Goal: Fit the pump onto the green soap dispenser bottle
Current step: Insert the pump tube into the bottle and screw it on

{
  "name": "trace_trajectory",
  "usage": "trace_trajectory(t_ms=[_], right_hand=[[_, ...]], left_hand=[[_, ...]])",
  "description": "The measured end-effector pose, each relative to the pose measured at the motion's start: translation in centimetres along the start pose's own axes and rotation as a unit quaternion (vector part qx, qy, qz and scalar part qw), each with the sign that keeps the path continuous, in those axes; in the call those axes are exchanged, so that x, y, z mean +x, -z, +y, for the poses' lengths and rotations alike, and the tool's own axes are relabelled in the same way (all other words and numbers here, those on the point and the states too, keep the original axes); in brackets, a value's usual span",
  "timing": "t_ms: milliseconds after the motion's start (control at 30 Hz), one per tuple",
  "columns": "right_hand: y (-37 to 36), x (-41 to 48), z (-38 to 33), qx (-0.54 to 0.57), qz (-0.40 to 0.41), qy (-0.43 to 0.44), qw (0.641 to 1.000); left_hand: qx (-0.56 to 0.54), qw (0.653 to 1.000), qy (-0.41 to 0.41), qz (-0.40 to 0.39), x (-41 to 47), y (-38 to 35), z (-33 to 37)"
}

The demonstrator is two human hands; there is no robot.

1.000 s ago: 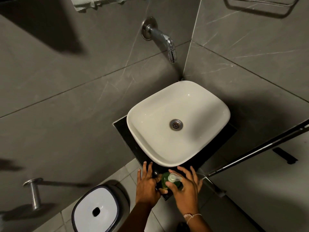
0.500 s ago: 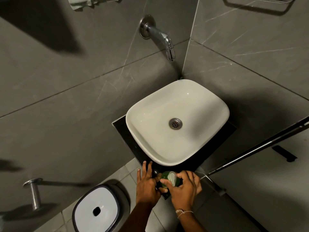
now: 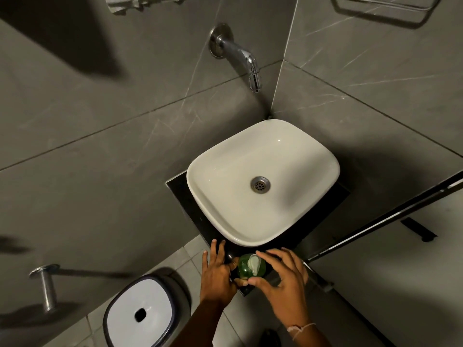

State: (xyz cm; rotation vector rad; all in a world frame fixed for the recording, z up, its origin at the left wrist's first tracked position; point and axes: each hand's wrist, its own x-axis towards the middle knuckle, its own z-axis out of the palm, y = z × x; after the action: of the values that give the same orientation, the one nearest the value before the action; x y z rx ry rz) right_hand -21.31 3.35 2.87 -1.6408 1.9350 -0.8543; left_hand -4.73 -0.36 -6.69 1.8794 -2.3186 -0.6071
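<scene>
The green soap bottle (image 3: 244, 270) stands on the front corner of the black counter (image 3: 176, 187), just below the basin. Its white pump (image 3: 253, 264) sits on top, spout pointing towards me. My left hand (image 3: 216, 274) is at the bottle's left, index finger and thumb pinching its side, the other fingers flat on the counter. To the right, my right hand (image 3: 283, 284) arches around the bottle with fingers spread. Its thumb tip is at the bottle's near edge and its fingers are off the pump.
A white basin (image 3: 300, 156) fills most of the counter, under a wall tap (image 3: 241, 57). A white-lidded bin (image 3: 140, 314) stands on the floor at the lower left, near a metal wall peg (image 3: 47, 286). A dark door rail (image 3: 390, 216) runs along the right.
My right hand was closed over the pump top; it has since opened and drawn back to the right, uncovering the pump. The left hand has stayed on the bottle.
</scene>
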Motion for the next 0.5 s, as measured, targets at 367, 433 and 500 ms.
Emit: trace_trajectory(t_ms=[367,433,500], right_hand=[[0.88,1.13,-0.01,0.012,-0.034,0.022,0.999],[0.95,1.24,-0.04,0.010,-0.044,0.020,0.999],[1.11,1.17,-0.31,0.009,-0.054,0.017,0.998]], left_hand=[[0.009,1.000,0.005,-0.013,0.14,0.09,-0.07],[0.005,1.000,0.006,-0.013,0.10,0.06,-0.06],[0.001,1.000,0.008,-0.014,0.10,0.09,-0.01]])
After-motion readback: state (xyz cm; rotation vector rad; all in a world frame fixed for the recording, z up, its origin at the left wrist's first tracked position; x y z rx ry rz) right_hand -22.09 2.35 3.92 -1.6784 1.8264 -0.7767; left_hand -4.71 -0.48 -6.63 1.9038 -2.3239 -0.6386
